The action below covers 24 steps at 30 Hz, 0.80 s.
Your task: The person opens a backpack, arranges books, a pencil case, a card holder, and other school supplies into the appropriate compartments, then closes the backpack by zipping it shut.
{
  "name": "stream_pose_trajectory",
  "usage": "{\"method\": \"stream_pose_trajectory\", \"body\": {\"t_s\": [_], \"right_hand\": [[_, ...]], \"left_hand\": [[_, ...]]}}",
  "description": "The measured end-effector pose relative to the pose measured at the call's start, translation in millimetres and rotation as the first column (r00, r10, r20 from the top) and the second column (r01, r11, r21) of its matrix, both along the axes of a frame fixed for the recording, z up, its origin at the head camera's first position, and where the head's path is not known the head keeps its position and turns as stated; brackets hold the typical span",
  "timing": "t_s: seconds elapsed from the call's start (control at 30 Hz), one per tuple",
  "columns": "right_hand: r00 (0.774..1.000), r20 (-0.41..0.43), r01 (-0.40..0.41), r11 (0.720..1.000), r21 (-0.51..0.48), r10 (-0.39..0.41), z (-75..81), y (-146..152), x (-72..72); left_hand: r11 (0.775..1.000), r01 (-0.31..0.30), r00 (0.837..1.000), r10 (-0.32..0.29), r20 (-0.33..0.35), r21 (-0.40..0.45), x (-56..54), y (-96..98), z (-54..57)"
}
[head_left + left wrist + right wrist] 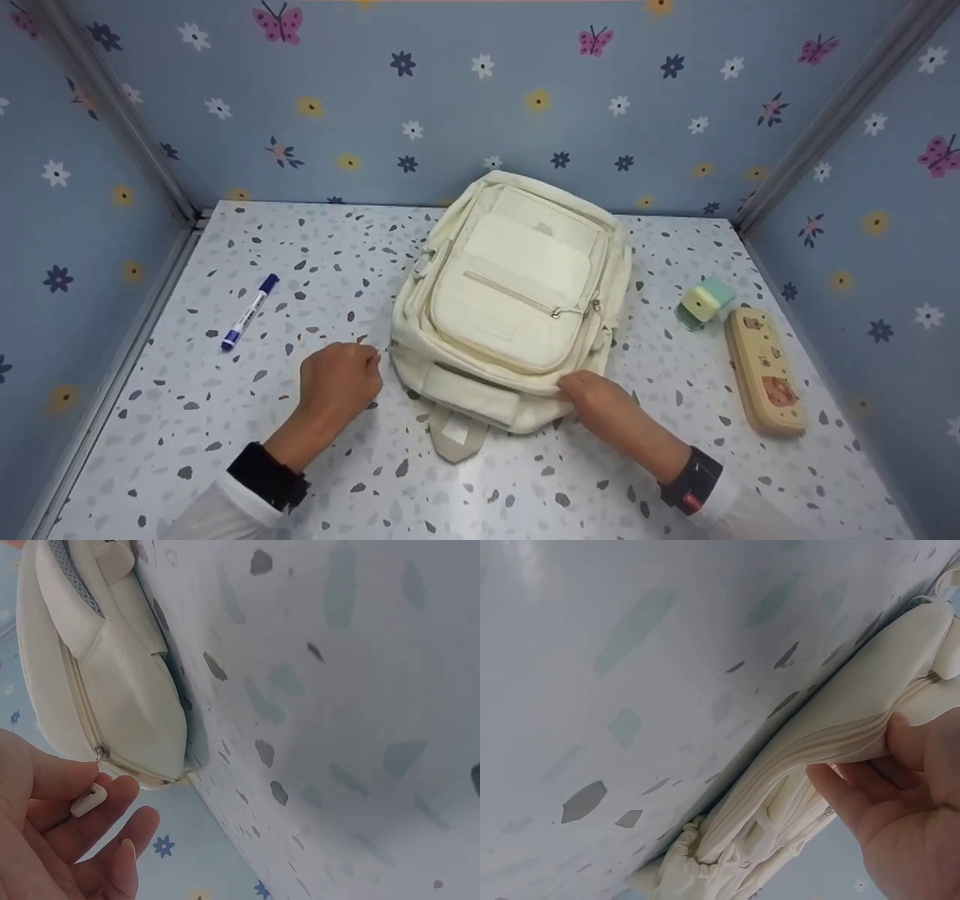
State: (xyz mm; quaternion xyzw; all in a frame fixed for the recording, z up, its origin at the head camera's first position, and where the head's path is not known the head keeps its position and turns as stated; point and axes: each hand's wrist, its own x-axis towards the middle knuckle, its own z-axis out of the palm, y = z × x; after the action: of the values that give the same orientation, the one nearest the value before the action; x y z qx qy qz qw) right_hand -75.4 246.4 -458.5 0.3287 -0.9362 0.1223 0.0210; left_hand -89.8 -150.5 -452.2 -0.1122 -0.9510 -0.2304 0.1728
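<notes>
A cream backpack (510,307) lies on its back on the table, front pocket facing up and slightly turned. At its lower left side, my left hand (337,384) pinches a zipper pull (90,800) between thumb and fingers; the pull's pale end pokes out between them, and the metal slider (102,754) sits just beyond. My right hand (609,409) grips the fabric edge at the bag's lower right corner, thumb on one side and fingers on the other. The right wrist view shows folded cream layers (802,742) running to that grip.
On the left of the speckled table (225,420) lies a blue-capped marker (250,312). To the right are a green and yellow block-like item (703,302) and a yellow pencil case (765,373) with bear pictures. Flowered panels (480,97) enclose the back and sides.
</notes>
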Motion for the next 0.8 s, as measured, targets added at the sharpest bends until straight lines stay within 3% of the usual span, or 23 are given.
{"method": "stream_pose_trajectory", "body": {"t_s": [0.47,0.8], "right_hand": [[0.980,0.151,0.137,0.990,-0.045,-0.129,2.7,10,-22.4],[0.981,0.087,0.173,0.985,-0.021,-0.171,0.2,18,-37.6]], "left_hand": [[0.999,0.049,0.999,-0.049,-0.020,0.008,22.4,18.4,-2.1],[0.996,0.089,0.996,-0.088,-0.033,0.021,34.6,33.4,-5.1]]}}
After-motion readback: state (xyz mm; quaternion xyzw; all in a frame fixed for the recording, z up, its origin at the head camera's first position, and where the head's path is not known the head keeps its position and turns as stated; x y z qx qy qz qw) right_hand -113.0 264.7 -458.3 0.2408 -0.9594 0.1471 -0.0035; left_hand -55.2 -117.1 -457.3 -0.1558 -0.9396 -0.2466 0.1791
